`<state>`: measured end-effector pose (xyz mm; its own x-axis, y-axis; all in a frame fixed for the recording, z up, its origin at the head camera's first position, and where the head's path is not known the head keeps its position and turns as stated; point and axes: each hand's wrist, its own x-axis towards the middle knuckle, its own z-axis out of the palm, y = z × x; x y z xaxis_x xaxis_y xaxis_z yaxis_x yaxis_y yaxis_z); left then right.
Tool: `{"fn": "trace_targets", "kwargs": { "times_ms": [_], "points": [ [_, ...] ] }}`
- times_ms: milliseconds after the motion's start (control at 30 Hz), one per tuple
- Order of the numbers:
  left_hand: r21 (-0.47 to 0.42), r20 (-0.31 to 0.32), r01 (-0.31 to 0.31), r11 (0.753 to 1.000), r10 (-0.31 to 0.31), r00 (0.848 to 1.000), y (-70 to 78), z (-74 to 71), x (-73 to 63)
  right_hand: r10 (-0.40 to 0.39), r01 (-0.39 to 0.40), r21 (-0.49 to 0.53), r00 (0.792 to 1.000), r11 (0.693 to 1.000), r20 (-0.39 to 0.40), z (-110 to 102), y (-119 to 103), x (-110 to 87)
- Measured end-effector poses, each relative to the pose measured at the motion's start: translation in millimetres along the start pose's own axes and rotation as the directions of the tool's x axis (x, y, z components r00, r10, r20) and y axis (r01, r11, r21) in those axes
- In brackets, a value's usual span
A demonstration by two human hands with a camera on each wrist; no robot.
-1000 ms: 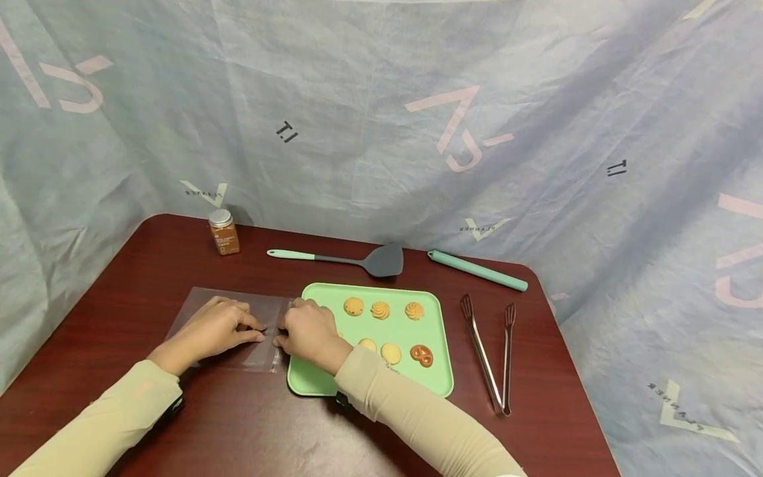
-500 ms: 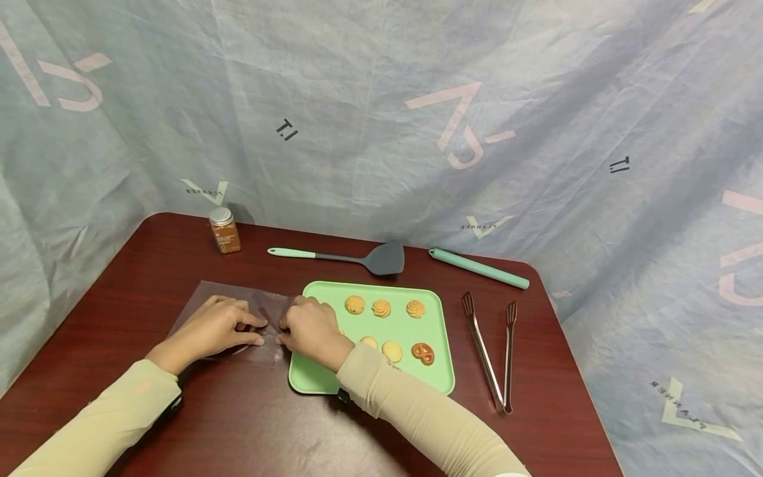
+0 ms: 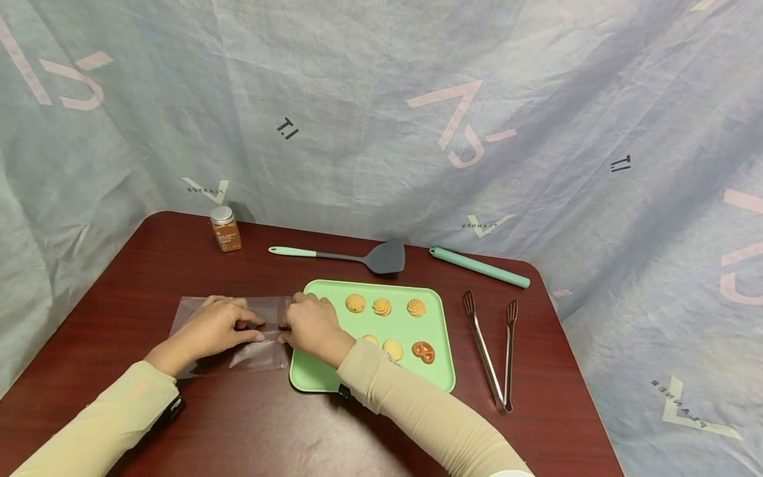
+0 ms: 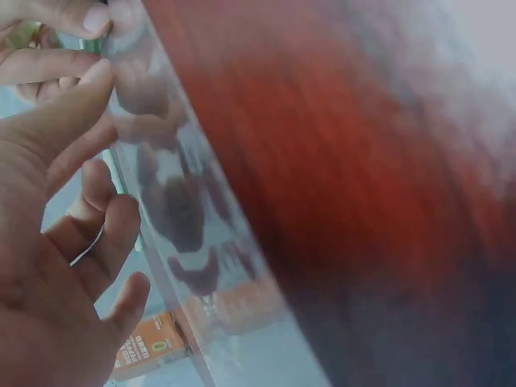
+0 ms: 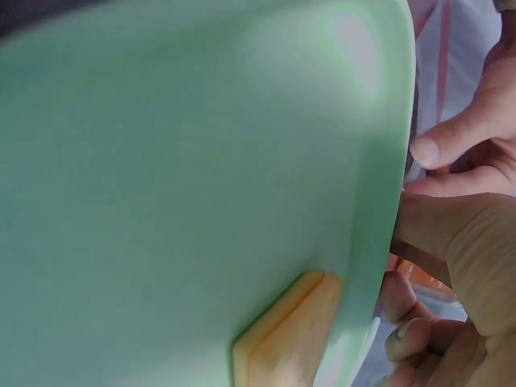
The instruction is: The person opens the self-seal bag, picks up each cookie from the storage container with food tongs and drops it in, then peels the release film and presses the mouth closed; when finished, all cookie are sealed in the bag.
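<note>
A clear plastic bag (image 3: 256,361) lies at the left of the tabletop in the head view, its right end by the tray. My left hand (image 3: 217,324) is over the bag; in the left wrist view its thumb and forefinger pinch the edge of the film (image 4: 181,214). Facing it, my right hand (image 3: 312,324) reaches across the tray's left rim and pinches the bag's right end, fingertips a little apart from the left ones. The light green tray (image 3: 432,328) bears several cookies, among them a round pale cookie (image 3: 393,350) and a pretzel-shaped cookie (image 3: 423,352).
Behind the hands stand a jar with a silver lid (image 3: 226,232) and a grey turner (image 3: 384,258) with a mint handle. A green rod (image 3: 479,267) lies at the back right. Metal tongs (image 3: 491,371) lie spread right of the tray. A grey cloth hangs behind the table.
The bag's far left corner has swung toward me after rising slightly, and its film has flattened out. Both hands stay nearly in place, still pinching it.
</note>
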<state>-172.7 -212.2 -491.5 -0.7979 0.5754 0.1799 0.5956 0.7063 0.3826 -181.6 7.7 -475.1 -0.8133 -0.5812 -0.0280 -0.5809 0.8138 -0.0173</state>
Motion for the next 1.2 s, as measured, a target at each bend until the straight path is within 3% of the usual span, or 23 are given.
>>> {"fn": "trace_targets", "kwargs": {
  "times_ms": [300, 500, 800, 1067, 1200],
  "points": [
    [0.039, -0.018, 0.026, 0.999, -0.025, 1.000, 2.0, 0.2, -1.0, -0.006, 0.006, -0.015, 1.000, 1.000, -0.001, 1.0, 0.1, 0.7],
    [-0.018, -0.066, 0.024, 1.000, -0.025, 0.997, 0.5, -2.5, -0.9, -0.004, 0.004, -0.001, 1.000, 1.000, 0.013, 1.3, 0.5, 1.6],
    [-0.133, -0.087, 0.097, 0.986, -0.109, 0.990, 2.2, -14.6, -4.3, 0.017, -0.017, 0.011, 0.999, 1.000, 0.028, 1.6, 0.9, 2.0],
    [-0.137, -0.153, 0.068, 0.988, -0.089, 0.984, 1.3, -16.5, -6.7, 0.014, -0.014, -0.002, 0.999, 1.000, 0.038, -0.8, -0.3, 0.6],
    [-0.125, -0.138, 0.079, 0.989, -0.097, 0.986, 1.0, -14.6, -6.4, 0.019, -0.020, 0.073, 1.000, 0.997, 0.021, -3.3, 7.0, -7.8]
  ]
}}
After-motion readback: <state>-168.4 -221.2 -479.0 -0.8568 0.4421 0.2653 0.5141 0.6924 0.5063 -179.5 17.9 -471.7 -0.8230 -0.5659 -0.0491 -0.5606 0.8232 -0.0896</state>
